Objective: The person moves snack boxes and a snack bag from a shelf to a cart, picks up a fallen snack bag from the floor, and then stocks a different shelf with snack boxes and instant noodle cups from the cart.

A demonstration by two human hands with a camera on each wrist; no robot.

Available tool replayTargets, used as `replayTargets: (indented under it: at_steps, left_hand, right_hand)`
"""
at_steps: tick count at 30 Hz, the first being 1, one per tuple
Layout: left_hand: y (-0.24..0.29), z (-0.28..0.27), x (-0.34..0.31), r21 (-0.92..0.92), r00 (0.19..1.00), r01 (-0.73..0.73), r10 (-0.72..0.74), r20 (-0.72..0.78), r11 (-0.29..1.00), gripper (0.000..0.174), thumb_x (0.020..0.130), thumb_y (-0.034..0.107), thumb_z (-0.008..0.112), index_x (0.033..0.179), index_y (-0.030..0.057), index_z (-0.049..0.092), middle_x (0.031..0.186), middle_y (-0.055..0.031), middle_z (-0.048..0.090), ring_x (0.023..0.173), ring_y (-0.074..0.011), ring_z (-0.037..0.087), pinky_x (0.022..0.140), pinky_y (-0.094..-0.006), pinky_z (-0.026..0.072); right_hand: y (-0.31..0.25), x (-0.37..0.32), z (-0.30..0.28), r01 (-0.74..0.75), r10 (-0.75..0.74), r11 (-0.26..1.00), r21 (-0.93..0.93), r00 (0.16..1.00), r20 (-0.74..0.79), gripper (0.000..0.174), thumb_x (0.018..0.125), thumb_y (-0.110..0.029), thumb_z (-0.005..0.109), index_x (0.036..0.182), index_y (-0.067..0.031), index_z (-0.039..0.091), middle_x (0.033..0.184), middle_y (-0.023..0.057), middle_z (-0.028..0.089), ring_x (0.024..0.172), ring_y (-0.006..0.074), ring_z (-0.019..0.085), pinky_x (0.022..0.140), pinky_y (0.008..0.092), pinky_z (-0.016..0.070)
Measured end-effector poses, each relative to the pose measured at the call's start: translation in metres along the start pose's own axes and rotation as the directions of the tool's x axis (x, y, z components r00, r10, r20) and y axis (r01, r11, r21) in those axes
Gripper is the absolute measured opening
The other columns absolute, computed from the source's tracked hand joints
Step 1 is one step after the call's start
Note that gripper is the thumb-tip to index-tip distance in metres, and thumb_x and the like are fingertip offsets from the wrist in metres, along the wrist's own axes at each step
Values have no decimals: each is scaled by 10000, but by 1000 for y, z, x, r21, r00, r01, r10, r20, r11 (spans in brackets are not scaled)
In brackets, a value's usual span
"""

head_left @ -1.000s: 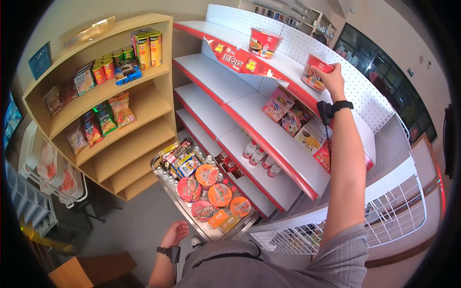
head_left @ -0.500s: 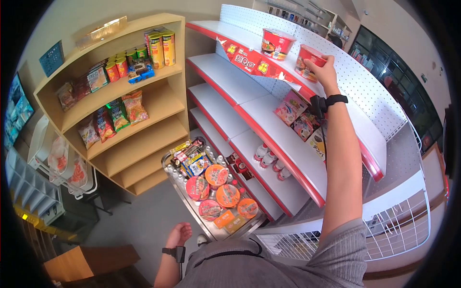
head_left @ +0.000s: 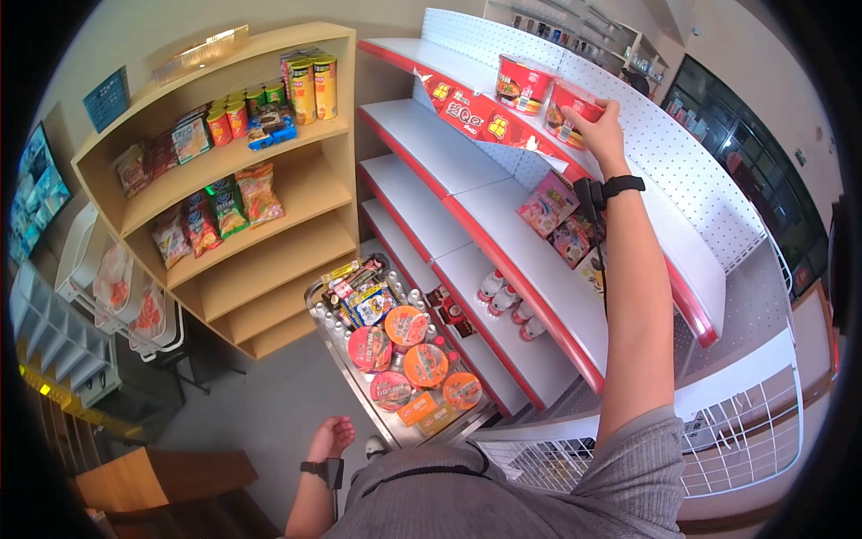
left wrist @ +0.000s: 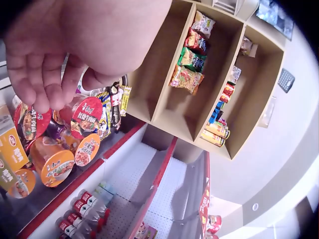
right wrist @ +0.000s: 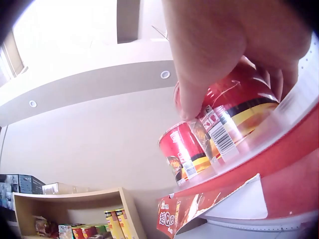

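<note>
On the top white shelf, my right hand (head_left: 600,136) grips a red noodle tub (head_left: 567,110) from above, thumb on one side and fingers round the other. A second red tub (head_left: 523,83) stands right beside it, to its left. The right wrist view shows the held tub (right wrist: 239,107) upright at the shelf's edge, with the other tub (right wrist: 183,153) behind it. My left hand (head_left: 332,437) hangs low near the cart with loosely bent fingers, holding nothing; in the left wrist view the hand (left wrist: 75,55) is above the noodle tubs (left wrist: 52,162).
A metal cart (head_left: 364,395) carries noodle tubs, boxes, small bottles and snack packs. Wooden shelves (head_left: 215,216) at the left hold chips and cans. Bottles (head_left: 505,299) and colourful packs (head_left: 548,205) sit on lower white shelves. A white wire basket (head_left: 741,427) is at the right.
My right hand has moved the tub left along the top shelf, close up to the other tub. The head view has shifted slightly. My left hand still hangs low.
</note>
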State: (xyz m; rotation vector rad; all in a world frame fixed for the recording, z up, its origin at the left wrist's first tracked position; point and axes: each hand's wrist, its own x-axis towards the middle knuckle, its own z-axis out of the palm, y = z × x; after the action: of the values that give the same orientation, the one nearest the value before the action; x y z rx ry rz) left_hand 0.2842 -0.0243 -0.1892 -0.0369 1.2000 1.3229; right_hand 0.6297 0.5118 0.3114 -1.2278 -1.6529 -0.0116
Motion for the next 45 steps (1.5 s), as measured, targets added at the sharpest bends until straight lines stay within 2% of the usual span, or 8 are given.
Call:
replayTargets:
  at_steps: [26,29,33,35,37,41,43,45]
  left_hand:
    - [-9,-1,-6,-10,1000,-20,20,-1,1000,240,1004,231,495,1013,51,654,833,-44,682,755,-180,663,732,-325,555]
    - [-12,-4,-3,-19,1000,-16,16,4,1000,230,998,230,509,1005,54,657,829,-44,686,747,-181,666,730,-324,556]
    - [-27,-24,19,-73,997,47,-42,69,996,252,1026,268,500,1014,70,657,857,-34,689,781,-180,669,747,-328,555]
    - [-42,-47,41,-17,978,26,-22,206,1000,284,1060,293,462,1033,86,654,893,-19,690,825,-173,668,777,-330,552]
    - [-34,-22,38,32,997,10,-13,74,999,261,1059,280,468,1022,93,646,895,-11,683,799,-162,660,769,-323,552]
    - [-35,-27,107,146,986,23,-46,161,989,182,1024,237,514,1032,88,618,863,-18,643,761,-144,642,673,-307,572]
    - [-32,-12,132,201,996,88,-87,-12,976,178,995,239,574,1049,72,604,900,-39,635,744,-168,639,665,-316,581]
    - [-28,3,147,224,998,30,-18,-55,974,252,975,258,633,1108,50,582,956,-65,631,742,-191,644,657,-314,581]
  right_hand:
    - [-10,-15,-3,73,-75,997,-21,995,-68,932,719,-557,844,1334,31,463,1093,286,702,1006,398,710,904,408,552]
    - [-11,-20,-1,20,-20,1000,5,1000,-18,1003,718,-557,850,1375,66,418,1234,326,626,1162,420,632,978,442,516]
    - [-5,-49,-4,304,-370,921,-242,877,-308,909,808,-427,820,1393,113,381,1430,318,416,1361,416,380,1127,506,363]
    - [-39,-105,-23,457,-509,860,-227,787,-348,751,832,-286,808,1370,76,428,1373,262,467,1288,405,442,1097,480,386]
    - [-52,-186,-25,523,-475,849,77,818,-324,606,820,-155,793,1308,37,488,1304,216,512,1229,392,486,1072,470,405]
    - [-22,-375,-16,293,-413,890,349,842,346,450,804,-60,747,1204,0,550,1205,184,580,1153,368,561,1046,471,426]
    - [18,-451,-8,162,-323,941,296,690,648,361,848,-61,713,1187,-6,601,1222,195,604,1170,328,599,992,419,485]
    - [62,-518,-8,-288,29,951,113,446,895,302,885,-92,716,1160,1,631,1122,174,668,1033,282,676,897,364,540]
